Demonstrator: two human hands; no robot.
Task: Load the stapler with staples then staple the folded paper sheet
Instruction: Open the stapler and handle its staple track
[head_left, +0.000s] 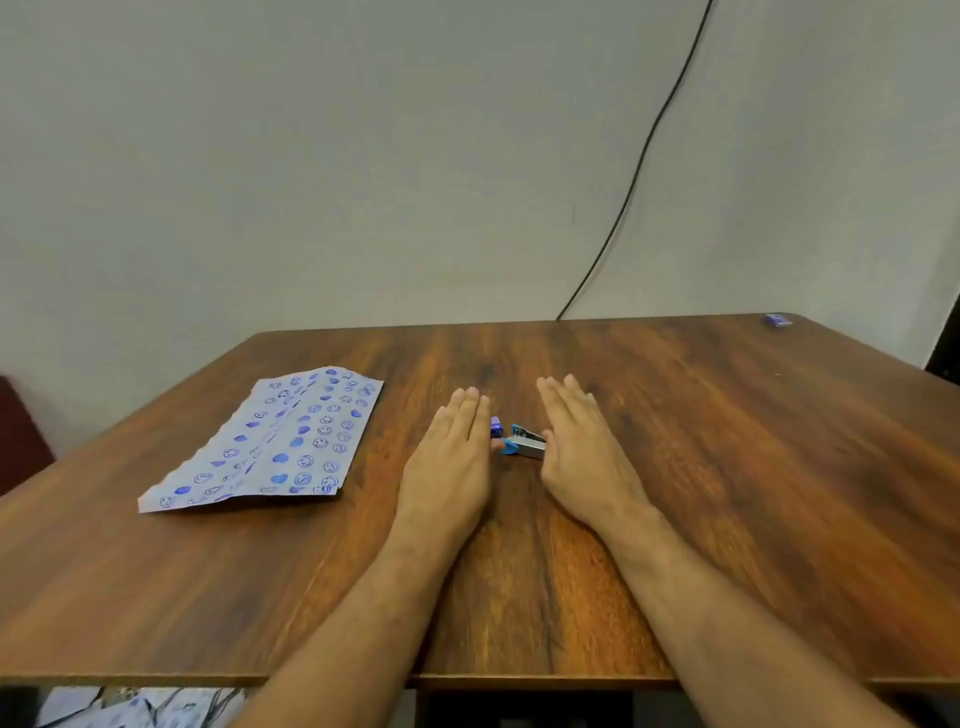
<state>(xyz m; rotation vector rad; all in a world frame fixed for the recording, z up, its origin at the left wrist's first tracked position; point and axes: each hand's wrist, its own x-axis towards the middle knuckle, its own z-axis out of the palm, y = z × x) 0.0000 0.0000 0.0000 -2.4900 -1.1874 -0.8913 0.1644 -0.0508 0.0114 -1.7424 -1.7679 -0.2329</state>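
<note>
A small blue and silver stapler lies on the wooden table between my two hands. A tiny blue staple box sits just left of it, beside my left fingers. My left hand rests flat, palm down, fingers together, holding nothing. On the other side, my right hand lies flat too, its thumb side touching the stapler's rear end. The folded paper sheet, white with blue smileys and hearts, lies flat to the left of my left hand.
A second small blue box sits at the table's far right corner. A black cable hangs down the wall behind the table. A dark red chair edge shows at the left.
</note>
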